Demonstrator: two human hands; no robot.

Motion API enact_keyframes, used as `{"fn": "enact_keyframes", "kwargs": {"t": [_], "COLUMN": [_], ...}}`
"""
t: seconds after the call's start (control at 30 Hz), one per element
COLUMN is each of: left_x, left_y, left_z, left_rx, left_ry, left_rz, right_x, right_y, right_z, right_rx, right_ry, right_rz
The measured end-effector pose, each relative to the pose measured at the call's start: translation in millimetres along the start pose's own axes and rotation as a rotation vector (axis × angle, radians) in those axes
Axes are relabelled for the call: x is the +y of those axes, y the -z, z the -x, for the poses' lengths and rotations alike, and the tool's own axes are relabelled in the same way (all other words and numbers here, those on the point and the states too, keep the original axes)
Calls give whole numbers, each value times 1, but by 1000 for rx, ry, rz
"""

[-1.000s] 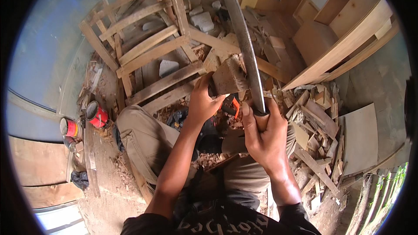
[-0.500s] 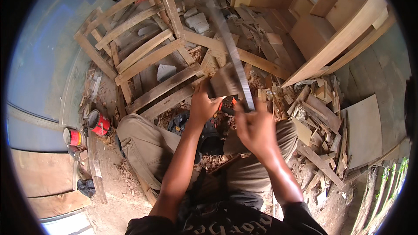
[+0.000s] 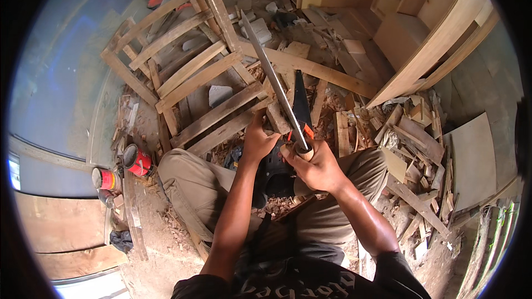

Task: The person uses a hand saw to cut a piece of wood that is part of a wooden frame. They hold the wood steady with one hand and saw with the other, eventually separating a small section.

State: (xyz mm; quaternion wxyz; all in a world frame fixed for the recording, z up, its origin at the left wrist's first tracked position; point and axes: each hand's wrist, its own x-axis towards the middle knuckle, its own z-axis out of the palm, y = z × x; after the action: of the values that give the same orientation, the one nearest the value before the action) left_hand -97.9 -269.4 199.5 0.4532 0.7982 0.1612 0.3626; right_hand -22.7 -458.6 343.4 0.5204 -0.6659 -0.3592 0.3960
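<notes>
My left hand (image 3: 259, 139) is closed on a small brown wooden block (image 3: 276, 118), which it holds up in front of my knees. My right hand (image 3: 318, 167) grips the pale wooden handle of a machete (image 3: 270, 72). Its long, straight metal blade slants away to the far left and passes along the right side of the block; I cannot tell whether they touch. Just beyond lies a handsaw (image 3: 301, 101) with a black blade and orange on its handle, partly hidden by the machete and my right hand.
A wooden chair frame (image 3: 191, 61) lies ahead on the left. Scrap wood (image 3: 415, 149) is heaped at right, below a wooden cabinet (image 3: 404, 39). Two red cans (image 3: 137, 159) stand at left. Wood chips cover the ground around my feet.
The machete, blurred before, is now sharp and tilts further left. The block has turned and shows a narrower side. My right hand has shifted left, nearer to my left hand.
</notes>
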Motion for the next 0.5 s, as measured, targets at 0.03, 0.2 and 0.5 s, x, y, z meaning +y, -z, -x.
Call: {"fn": "enact_keyframes", "kwargs": {"t": [0.03,0.2,0.5], "left_x": [-1,16,13], "left_y": [1,2,0], "left_z": [2,6,6], "left_rx": [-1,-27,-38], "left_ry": [-23,70,-14], "left_rz": [-11,70,56], "right_x": [1,4,34], "right_y": [-1,0,3], "right_z": [1,4,-1], "right_rx": [-16,-124,-309], "right_ry": [3,-122,-93], "right_rz": [-15,-138,-551]}}
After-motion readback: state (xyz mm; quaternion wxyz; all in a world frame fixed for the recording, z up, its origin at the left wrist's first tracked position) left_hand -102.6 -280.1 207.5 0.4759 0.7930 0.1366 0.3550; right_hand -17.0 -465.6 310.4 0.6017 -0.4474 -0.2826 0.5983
